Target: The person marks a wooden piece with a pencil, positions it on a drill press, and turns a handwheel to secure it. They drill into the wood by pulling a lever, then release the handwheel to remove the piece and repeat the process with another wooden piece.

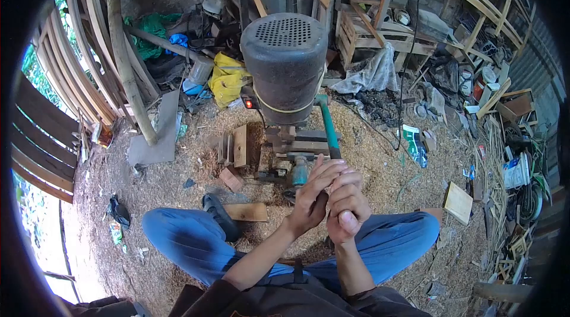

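Note:
My left hand [310,197] and my right hand [347,205] are pressed together above my lap. The fingers of both are curled and closed; anything between them is hidden. Just beyond the fingertips is the dark end of a green lever [328,122]; whether they touch it cannot be made out. The lever joins a machine with a large dark motor housing [284,67], vented on top. Under the housing, a metal vise or clamp with a teal part [300,171] sits partly behind my left hand.
Wooden blocks [240,146] stand left of the machine, and a flat board [246,212] lies by my shoe. Sawdust covers the floor. A yellow sack [226,79], a wooden crate [362,35], a leaning pole [119,50] and a pale block [458,203] surround the work spot.

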Tool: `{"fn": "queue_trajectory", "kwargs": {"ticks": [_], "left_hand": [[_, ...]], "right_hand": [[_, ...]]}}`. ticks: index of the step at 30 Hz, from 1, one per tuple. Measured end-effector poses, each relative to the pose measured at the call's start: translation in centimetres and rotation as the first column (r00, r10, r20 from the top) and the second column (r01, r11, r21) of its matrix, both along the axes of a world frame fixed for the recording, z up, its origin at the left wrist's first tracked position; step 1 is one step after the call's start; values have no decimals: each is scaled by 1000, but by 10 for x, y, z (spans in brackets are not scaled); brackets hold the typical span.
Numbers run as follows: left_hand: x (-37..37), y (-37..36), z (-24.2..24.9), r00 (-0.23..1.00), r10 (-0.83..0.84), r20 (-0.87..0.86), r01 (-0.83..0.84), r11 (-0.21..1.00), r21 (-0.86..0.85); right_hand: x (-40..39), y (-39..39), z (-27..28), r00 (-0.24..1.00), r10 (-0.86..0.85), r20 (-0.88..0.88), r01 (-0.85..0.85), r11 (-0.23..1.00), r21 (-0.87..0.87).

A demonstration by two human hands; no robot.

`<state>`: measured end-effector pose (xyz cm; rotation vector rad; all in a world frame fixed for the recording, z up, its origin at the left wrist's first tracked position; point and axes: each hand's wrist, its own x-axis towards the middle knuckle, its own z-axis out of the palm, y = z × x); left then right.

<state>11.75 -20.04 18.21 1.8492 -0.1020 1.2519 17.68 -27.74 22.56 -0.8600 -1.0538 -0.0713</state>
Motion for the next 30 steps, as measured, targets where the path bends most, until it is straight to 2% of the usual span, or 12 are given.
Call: {"fn": "queue_trajectory", "kwargs": {"ticks": [7, 10, 19, 23, 25, 30], "left_hand": [[0, 0, -5, 999, 11, 47, -11, 1000, -12], [0, 0, -14, 1000, 13, 3, -13, 1000, -21], [1, 3, -22, 1000, 0, 22, 0, 1000, -2], [-1, 1, -24, 1000, 7, -13, -7, 1000, -3], [0, -1, -22, 1000, 11, 7, -10, 1000, -28], [3, -1, -26, 999, 5, 35, -3, 999, -40]], "right_hand": [[3, -4, -6, 999, 18, 43, -18, 1000, 2], [3, -4, -13, 999, 45, 29, -46, 999, 10], [4, -6, -12, 998, 39, 56, -39, 999, 1], [1, -8, -12, 998, 37, 53, -37, 999, -16], [-2, -5, -10, 1000, 30, 7, -30, 1000, 7], [1, -7, -13, 999, 43, 25, -43, 999, -4]]}}
